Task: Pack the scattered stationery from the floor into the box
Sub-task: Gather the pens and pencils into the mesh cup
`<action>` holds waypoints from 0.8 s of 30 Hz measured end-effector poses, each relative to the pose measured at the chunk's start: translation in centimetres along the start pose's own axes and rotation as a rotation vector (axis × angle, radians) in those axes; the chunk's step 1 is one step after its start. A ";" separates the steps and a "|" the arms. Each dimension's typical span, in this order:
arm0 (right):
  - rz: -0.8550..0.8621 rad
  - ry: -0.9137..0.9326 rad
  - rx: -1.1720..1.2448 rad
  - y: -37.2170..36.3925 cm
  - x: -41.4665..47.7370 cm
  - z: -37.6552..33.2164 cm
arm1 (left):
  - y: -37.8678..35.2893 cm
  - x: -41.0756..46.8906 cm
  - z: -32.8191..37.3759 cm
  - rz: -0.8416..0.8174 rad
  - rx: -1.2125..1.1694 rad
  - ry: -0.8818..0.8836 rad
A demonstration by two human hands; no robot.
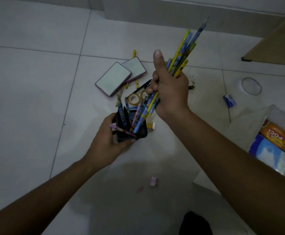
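My left hand [108, 145] grips a small black box [142, 132] tilted above the floor, with several pencils and a pink pen standing in it. My right hand [169, 89] is closed around a bundle of yellow and blue pencils [183, 53]; their lower ends reach down into the box and their upper ends point up and to the right. On the floor behind lie two pink-edged white cards [119, 77], rolls of clear tape [133, 98], a few loose yellow pencils [134, 53] and a small orange item [151, 125].
A blue eraser [229, 100] and a round floor drain [251, 86] lie to the right. Printed cartons in clear plastic [277, 143] sit at the right edge. Two pink erasers [153, 181] lie near me. A wooden furniture corner [274, 44] stands at upper right, a wall base beyond.
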State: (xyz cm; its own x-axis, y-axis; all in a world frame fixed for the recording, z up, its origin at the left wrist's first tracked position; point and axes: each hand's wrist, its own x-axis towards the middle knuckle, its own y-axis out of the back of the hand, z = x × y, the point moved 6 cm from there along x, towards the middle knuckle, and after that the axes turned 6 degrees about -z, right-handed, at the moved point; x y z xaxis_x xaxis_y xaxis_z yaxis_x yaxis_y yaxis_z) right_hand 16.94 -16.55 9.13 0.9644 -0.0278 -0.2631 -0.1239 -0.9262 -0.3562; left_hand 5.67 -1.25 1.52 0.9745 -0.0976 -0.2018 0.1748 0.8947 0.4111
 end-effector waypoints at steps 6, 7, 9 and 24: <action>-0.051 0.270 -0.264 -2.1 -1.7 1.7 | 0.0 -0.2 0.2 -0.034 0.000 -0.022; -0.077 0.299 -0.282 -2.1 -2.1 2.0 | 0.0 -0.2 0.0 -0.039 0.005 -0.016; -0.137 0.353 -0.308 -2.5 -3.1 2.3 | 0.2 -0.3 -0.6 -0.031 0.024 -0.007; -0.265 0.508 -0.504 -2.8 -3.9 2.2 | 0.2 -0.4 -1.1 -0.006 -0.043 -0.007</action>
State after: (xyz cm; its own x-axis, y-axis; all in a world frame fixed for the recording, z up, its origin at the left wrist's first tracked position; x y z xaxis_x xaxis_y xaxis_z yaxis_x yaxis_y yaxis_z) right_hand 12.98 -13.03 9.23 0.9512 0.1624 0.2624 0.1307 -0.9823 0.1341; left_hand 5.16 -0.57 0.64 0.9746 -0.1057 -0.1974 0.1742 0.9118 0.3718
